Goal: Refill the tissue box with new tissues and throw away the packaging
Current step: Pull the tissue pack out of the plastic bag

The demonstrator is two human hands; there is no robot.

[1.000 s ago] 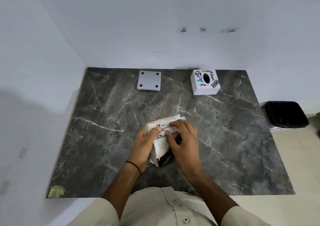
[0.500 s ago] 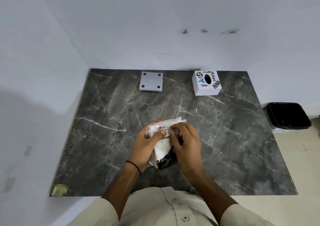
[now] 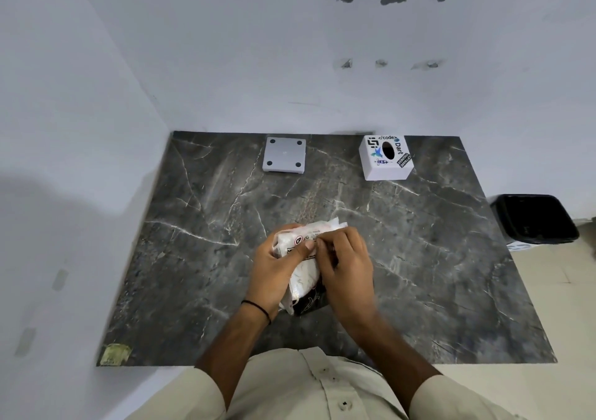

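Head view: the tissue pack (image 3: 304,269) is clamped between left hand (image 3: 274,269) and right hand (image 3: 346,268) at the counter's (image 3: 200,258) six o'clock; the tissue box (image 3: 385,158) sits at one o'clock. The wrapper is best torn gently, tissues kept stacked.

- We see both hands closed around a white tissue pack (image 3: 304,273) over the middle of the dark marble table (image 3: 435,274).
- Our left hand (image 3: 277,274) wraps its left side, thumb across the printed wrapper.
- Our right hand (image 3: 346,268) pinches the wrapper near the top edge.
- A white tissue box (image 3: 385,158) with stickers and an oval opening stands at the far right of the table.
- A grey square base plate (image 3: 284,155) lies flat at the far edge, well apart from the box.
- A black bin (image 3: 535,219) stands on the floor just beside the table's right side.
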